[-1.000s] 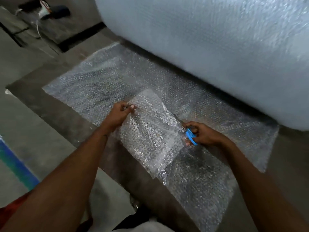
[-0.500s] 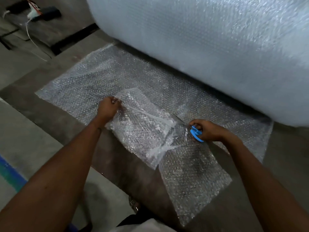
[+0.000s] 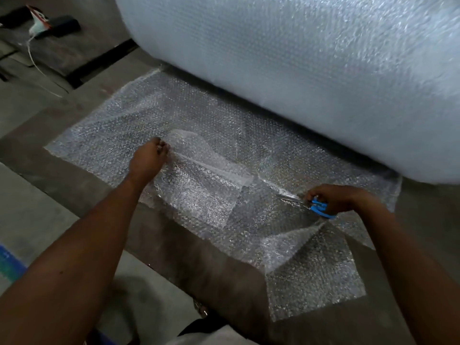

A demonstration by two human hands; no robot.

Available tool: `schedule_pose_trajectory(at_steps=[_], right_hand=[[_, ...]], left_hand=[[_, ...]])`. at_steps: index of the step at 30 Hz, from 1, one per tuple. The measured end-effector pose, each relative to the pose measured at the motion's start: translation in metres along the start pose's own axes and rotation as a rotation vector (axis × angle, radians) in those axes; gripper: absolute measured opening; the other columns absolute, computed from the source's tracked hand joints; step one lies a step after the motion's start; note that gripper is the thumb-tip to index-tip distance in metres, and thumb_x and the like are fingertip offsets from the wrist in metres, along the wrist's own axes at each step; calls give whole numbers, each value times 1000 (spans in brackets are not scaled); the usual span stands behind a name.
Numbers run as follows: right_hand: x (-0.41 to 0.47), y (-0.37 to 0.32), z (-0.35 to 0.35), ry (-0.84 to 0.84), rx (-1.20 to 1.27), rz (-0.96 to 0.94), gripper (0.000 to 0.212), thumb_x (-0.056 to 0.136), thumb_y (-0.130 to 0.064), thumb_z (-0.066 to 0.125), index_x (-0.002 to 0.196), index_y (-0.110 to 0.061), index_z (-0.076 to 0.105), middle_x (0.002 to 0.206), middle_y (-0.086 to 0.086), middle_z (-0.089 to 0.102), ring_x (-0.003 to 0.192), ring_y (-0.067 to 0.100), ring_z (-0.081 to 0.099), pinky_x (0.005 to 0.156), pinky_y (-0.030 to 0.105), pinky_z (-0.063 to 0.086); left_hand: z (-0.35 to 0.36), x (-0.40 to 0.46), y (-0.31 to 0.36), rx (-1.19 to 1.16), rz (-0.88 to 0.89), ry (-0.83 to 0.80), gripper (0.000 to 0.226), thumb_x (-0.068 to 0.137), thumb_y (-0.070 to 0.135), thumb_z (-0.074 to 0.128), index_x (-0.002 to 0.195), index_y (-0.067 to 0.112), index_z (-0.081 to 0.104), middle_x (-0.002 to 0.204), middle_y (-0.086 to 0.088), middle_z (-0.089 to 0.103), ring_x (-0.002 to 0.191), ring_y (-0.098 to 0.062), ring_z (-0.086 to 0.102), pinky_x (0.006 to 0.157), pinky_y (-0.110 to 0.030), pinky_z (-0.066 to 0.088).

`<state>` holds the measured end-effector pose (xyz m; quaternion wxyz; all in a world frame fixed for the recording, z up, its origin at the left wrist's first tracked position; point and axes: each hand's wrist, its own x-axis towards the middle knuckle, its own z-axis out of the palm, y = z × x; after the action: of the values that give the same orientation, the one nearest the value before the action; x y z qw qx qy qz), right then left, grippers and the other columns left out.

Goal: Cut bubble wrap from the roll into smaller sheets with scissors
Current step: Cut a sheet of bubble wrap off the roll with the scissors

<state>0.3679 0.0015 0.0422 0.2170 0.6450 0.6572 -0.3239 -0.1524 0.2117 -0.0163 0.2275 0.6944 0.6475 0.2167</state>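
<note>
Down on a concrete floor [image 3: 37, 215], a person's left hand [image 3: 148, 161] pinches the folded-over edge of a bubble wrap sheet [image 3: 174, 125] spread before a large roll [image 3: 298, 70], fingers curled tight on the plastic, while the right hand [image 3: 334, 198] grips blue-handled scissors [image 3: 314, 205], blades pointing left into the sheet; how far apart the blades stand is unclear

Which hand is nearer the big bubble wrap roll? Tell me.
Right. The right hand, gripping scissors, sits just below the roll; the left hand is farther out.
</note>
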Motion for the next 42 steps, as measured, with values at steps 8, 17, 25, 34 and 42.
schedule_pose_trajectory(at_steps=[8,17,25,34,42], right_hand=[[-36,18,3,-94,72,80,54,87,0,77,132,-28,66,120,-3,66,95,4,62,65,4,43],[-44,1,-23,216,527,-81,47,86,1,85,121,-26,70,109,5,82,105,27,79,96,53,63],[0,-102,13,331,636,-326,42,86,-17,87,121,-32,69,119,4,78,111,29,76,102,50,60],[21,-124,54,296,718,-337,47,81,-37,81,121,-56,68,122,-12,77,117,5,72,105,35,58],[22,-121,48,173,908,-361,47,92,12,74,126,-18,66,115,5,81,103,24,79,89,30,63]], left_hand=[[-5,-11,5,17,51,7,42,101,65,53,115,25,53,96,-13,77,95,-41,75,78,-46,56],[-3,-39,-1,10,150,49,88,100,81,44,158,15,38,143,-17,62,129,-36,60,109,-51,48],[-12,-50,-32,186,100,75,105,94,89,43,170,22,17,169,-18,34,156,-35,35,127,-58,25],[-38,-43,-39,396,60,-145,136,75,107,37,172,23,-7,178,-12,22,160,-34,32,121,-65,30],[-55,-48,-72,590,77,-336,143,69,113,19,172,18,-11,181,-2,-10,168,-23,1,133,-59,8]])
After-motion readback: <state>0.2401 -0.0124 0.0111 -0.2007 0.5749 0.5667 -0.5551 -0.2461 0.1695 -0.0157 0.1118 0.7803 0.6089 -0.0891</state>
